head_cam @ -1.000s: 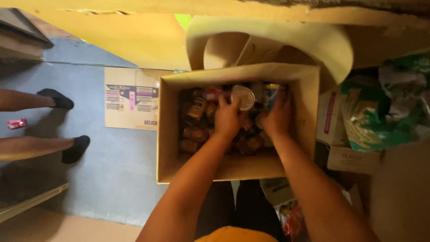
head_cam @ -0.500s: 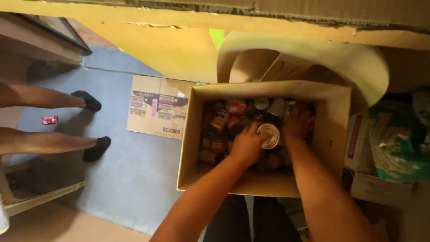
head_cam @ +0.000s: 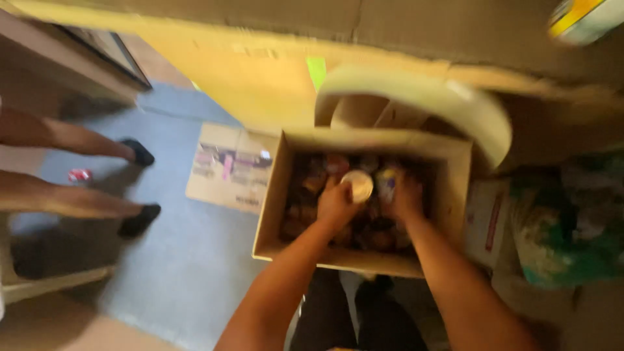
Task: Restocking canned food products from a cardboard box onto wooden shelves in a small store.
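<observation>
Head view, centre of frame: both hands are down inside the open brown cardboard box (head_cam: 455, 195), which is packed with small cans and jars. Left hand (head_cam: 337, 205) grasps a round cream-lidded can (head_cam: 357, 185); half a second ago that can lay lower and further right, so it has been lifted slightly. Right hand (head_cam: 406, 198) rests curled on the cans; its grip is too blurred to tell. Flattened printed carton (head_cam: 227, 166) lies on the grey floor, left of the box.

It looks like a shop's storeroom. A box (head_cam: 455, 195) full of cans (head_cam: 357, 185) sits by a flat carton (head_cam: 227, 166) on the floor (head_cam: 175, 260), with a stuffed bag (head_cam: 572, 227) nearby.
</observation>
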